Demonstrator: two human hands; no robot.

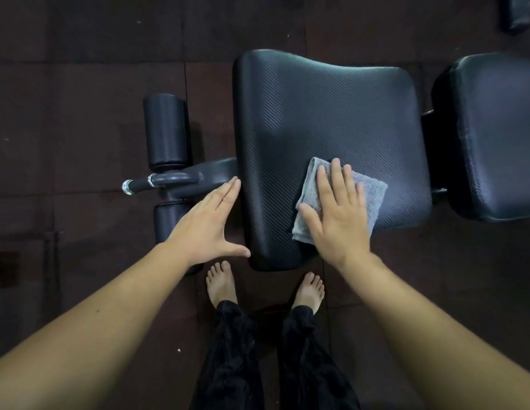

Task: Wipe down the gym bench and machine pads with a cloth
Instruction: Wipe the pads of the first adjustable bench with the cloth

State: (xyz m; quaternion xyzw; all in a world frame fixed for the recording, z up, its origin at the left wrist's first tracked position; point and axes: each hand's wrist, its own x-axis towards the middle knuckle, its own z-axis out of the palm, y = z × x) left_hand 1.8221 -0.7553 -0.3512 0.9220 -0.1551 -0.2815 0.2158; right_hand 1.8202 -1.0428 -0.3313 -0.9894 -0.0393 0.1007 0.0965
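Grey terry cloth [368,189], folded into a rough square, lies on the near right part of the black ribbed vinyl seat pad of the gym bench [317,113]. The right hand [337,220] lies flat on it, palm down. Its fingers [336,179] are straight and slightly spread, and the thumb reaches out to the left across the cloth's near corner. The fingers do not curl round the cloth. They press on top of it, and the cloth shows past them on the far and right sides.

The left hand [207,226] is held flat beside the pad's left edge. Its fingers [228,192] are straight and pressed together, with their tips right at the edge. The thumb is splayed wide, its tip at the pad's near left corner. Whether this hand bears on the pad or only touches it cannot be told.

Left of the seat stand two black cylindrical roller pads, one farther [166,131] and one nearer [166,220]. A dark metal bar with a chrome end [145,184] sits between them. Just right of the seat, across a narrow gap, is a second black vinyl pad [494,134]. The bench stands on a dark brown rubber tile floor [80,84]. The person's bare feet [221,281] are planted just before the seat's near edge, below black trousers [228,350].
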